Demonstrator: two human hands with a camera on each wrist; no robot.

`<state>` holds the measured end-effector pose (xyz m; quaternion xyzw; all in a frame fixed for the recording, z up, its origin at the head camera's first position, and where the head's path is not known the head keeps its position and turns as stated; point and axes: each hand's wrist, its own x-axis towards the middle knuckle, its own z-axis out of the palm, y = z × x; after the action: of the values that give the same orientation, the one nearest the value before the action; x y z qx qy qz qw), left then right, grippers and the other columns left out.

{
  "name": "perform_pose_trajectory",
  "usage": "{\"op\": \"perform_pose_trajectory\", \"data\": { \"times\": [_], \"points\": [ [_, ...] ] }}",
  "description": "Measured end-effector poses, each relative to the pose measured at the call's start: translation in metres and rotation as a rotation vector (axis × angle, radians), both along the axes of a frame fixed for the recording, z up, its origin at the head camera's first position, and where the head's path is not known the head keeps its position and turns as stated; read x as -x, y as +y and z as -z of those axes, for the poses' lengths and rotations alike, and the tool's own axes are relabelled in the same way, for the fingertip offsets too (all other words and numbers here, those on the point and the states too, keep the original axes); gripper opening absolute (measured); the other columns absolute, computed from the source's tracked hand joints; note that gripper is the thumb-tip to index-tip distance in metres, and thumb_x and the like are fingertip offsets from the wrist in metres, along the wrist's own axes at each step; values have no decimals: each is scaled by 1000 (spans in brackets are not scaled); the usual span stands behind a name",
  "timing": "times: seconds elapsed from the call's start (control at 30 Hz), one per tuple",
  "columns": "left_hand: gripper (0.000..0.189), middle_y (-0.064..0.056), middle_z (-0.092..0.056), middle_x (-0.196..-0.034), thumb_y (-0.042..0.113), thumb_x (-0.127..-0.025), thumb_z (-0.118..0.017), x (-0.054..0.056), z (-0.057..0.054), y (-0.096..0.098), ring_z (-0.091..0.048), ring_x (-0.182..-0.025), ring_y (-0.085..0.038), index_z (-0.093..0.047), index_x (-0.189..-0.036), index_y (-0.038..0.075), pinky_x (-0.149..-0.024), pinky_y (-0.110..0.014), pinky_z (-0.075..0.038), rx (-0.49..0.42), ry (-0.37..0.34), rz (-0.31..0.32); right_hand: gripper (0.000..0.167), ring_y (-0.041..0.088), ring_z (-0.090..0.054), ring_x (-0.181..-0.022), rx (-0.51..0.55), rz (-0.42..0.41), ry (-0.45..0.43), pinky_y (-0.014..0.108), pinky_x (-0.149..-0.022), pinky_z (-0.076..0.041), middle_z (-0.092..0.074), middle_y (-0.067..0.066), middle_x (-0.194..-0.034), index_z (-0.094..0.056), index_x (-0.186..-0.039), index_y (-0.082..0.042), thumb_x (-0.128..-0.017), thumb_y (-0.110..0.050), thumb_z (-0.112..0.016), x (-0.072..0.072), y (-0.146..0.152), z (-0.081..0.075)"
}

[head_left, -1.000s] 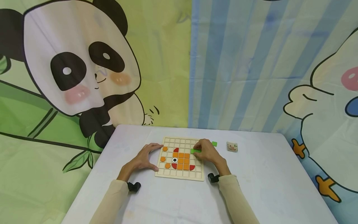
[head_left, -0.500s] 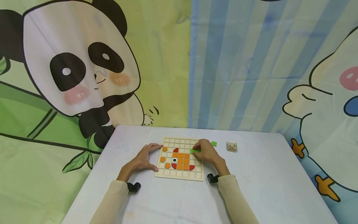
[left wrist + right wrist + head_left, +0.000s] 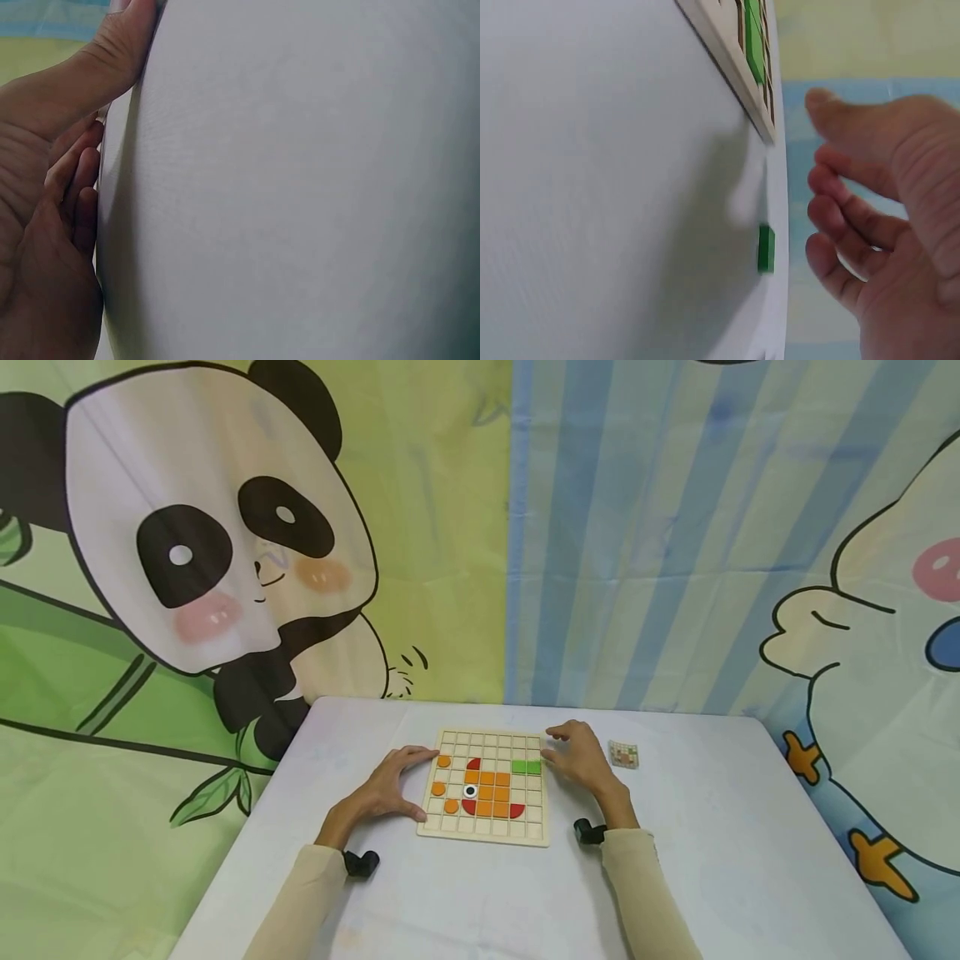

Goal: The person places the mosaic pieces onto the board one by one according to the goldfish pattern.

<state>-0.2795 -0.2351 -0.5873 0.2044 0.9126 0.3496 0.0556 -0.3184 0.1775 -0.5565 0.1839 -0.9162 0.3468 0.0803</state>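
A square wooden grid board [image 3: 525, 831] lies on the table, bearing flat coloured pieces. My left hand [image 3: 386, 783] spreads along its left side, thumb and fingertips touching the edge. Past the upper right corner hovers my right hand [image 3: 585, 762], fingers loosely bent and holding nothing. Two green square tiles [image 3: 527, 767] sit side by side in the board's right part. In the right wrist view, a loose green tile [image 3: 766, 249] lies on the table near my right hand [image 3: 885, 217]; the hand hides it in the head view.
Orange squares [image 3: 492, 793], red quarter-circle pieces [image 3: 517, 811], a white-and-black eye piece [image 3: 470, 791] and orange discs [image 3: 438, 788] sit on the board. A small patterned card [image 3: 624, 755] lies to the right on the white table [image 3: 720, 843]. A printed curtain [image 3: 600, 568] hangs behind.
My right hand has let go of the green tile on the board and moved right, off the board, toward the loose green tile. My left hand stays in place.
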Motion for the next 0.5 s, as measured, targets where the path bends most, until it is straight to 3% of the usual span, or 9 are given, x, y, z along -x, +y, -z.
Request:
{"op": "perform_pose_trajectory", "data": {
  "times": [0.23, 0.5],
  "points": [
    [123, -13, -50, -166, 39, -55, -110, -2, -1, 1, -40, -156, -46, -53, -162, 17, -127, -74, -32, -9, -7, -6, 54, 46, -59, -126, -80, 154, -103, 64, -110, -49, -71, 28, -130, -69, -137, 9, -90, -11, -87, 3, 25, 1],
    [123, -11, -49, -167, 39, -55, -111, 0, 1, 1, -40, -156, -44, -53, -162, 21, -127, -73, -33, -4, -7, -6, 43, 49, -61, -127, -101, 178, -148, 64, -113, -49, -72, 30, -127, -70, -131, 13, -93, -4, -83, 7, 31, 3]
  ]
}}
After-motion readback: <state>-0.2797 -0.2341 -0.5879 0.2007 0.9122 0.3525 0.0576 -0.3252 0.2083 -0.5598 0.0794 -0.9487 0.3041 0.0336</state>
